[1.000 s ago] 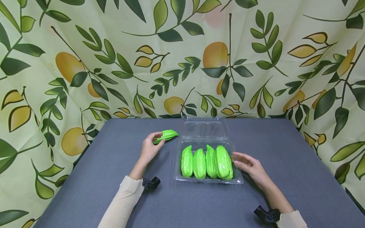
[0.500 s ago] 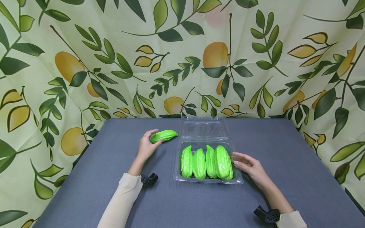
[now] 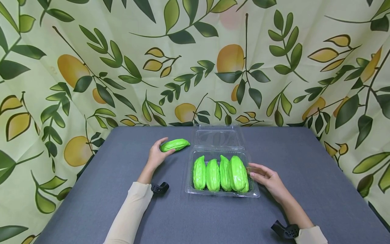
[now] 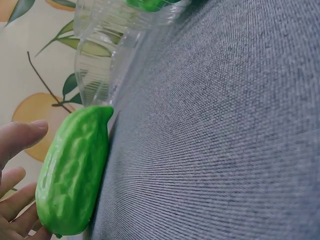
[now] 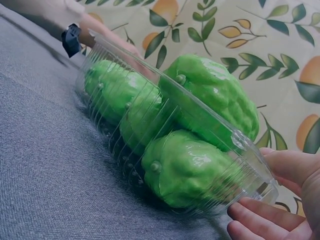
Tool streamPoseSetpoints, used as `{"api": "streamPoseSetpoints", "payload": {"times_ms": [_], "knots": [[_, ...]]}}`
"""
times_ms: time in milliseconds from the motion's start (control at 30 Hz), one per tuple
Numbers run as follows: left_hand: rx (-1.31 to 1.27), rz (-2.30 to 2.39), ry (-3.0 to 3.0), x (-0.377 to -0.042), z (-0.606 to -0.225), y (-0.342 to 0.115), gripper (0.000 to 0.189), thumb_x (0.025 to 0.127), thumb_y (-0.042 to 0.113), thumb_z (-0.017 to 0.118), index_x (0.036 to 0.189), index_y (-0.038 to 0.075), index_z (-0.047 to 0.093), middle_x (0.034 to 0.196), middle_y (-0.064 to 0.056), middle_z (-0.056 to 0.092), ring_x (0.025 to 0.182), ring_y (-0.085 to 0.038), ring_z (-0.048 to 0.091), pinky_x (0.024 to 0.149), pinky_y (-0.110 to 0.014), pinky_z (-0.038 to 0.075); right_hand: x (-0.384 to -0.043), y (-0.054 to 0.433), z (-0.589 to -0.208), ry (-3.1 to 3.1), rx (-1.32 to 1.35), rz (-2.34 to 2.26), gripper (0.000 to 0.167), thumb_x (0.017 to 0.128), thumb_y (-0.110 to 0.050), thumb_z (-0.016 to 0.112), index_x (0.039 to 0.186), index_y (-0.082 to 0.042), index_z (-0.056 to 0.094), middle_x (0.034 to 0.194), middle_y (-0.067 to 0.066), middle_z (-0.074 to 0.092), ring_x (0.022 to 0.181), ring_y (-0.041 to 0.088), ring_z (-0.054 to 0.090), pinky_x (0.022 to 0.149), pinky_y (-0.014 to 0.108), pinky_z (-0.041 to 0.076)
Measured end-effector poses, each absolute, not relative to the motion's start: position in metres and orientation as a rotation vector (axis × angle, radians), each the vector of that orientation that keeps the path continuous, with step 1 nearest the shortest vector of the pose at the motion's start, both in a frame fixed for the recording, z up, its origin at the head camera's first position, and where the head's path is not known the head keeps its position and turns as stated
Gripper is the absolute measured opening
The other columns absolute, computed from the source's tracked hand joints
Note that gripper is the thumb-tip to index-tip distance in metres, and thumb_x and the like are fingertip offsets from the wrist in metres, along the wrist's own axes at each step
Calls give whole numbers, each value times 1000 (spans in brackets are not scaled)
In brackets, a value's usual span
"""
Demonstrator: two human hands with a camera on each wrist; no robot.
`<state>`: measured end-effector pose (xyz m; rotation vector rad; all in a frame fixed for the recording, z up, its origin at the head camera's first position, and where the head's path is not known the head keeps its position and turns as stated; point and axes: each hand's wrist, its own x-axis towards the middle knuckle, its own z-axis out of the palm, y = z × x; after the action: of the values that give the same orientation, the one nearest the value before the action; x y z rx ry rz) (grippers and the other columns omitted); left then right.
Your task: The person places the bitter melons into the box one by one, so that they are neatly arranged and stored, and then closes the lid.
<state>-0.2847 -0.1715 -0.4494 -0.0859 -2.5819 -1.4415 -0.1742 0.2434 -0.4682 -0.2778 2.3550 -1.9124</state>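
A bright green bitter melon [image 3: 175, 145] lies on the table, left of a clear plastic clamshell box [image 3: 222, 194]. My left hand [image 3: 156, 155] is around its left end. In the left wrist view, the thumb [image 4: 22, 139] stands apart from the melon while the other fingers [image 4: 20, 202] reach its blunt end. Several more bitter melons [image 3: 213, 175] lie side by side in the box, with one resting on top at the right. My right hand [image 3: 268, 178] is at the box's right wall, its fingers [image 5: 265, 217] fairly straight and touching the corner.
The box's clear lid [image 3: 217, 137] is folded back toward the rear table edge. A grey cloth covers the table [image 3: 195, 217]. Behind it hangs a curtain [image 3: 195, 67] printed with leaves and fruit. Each wrist carries a black mount [image 3: 160, 188].
My left hand has drawn back a little to the left, uncovering more of the bitter melon's left end. The melon stays in place. The right hand and the box have not moved.
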Motion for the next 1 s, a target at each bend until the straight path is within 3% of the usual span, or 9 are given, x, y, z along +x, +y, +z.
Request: {"api": "streamPoseSetpoints", "payload": {"times_ms": [467, 1000], "knots": [[-70, -1318, -2705, -295, -456, -170, 67, 78, 14, 79, 137, 2, 50, 145, -23, 48, 136, -39, 43, 112, -51, 36, -173, 243, -467, 2368, -284, -1904, 51, 96, -17, 58, 138, 8, 43, 109, -29, 63, 102, -11, 61, 83, 11, 52], [-95, -1239, -2721, -293, -458, -168, 53, 80, 11, 76, 128, -1, 58, 131, -25, 59, 122, -39, 55, 102, -49, 44, -172, 243, -468, 2361, -330, -1935, 48, 96, -13, 58, 136, 9, 45, 109, -27, 65, 102, -11, 62, 83, 10, 52]]}}
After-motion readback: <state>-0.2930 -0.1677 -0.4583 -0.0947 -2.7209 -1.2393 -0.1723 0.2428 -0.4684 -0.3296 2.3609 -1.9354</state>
